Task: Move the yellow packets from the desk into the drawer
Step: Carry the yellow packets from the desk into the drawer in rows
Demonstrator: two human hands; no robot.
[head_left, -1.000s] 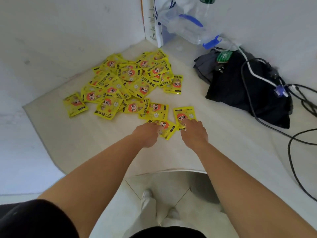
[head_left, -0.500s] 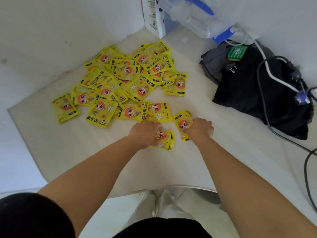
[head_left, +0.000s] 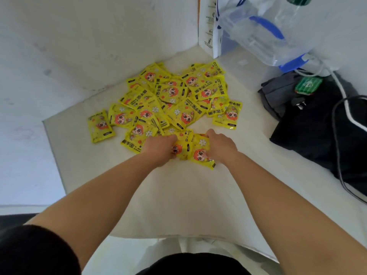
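Left hand (head_left: 160, 146) and right hand (head_left: 222, 145): both are gripping packets (head_left: 195, 153), bunched between them. Pile (head_left: 174, 96) is lying loose just beyond the grip, on the desk (head_left: 178, 195).

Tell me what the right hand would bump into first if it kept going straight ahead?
Probably the pile of yellow packets just beyond its fingertips. The right hand grips a packet and points toward that heap; depth is unclear.
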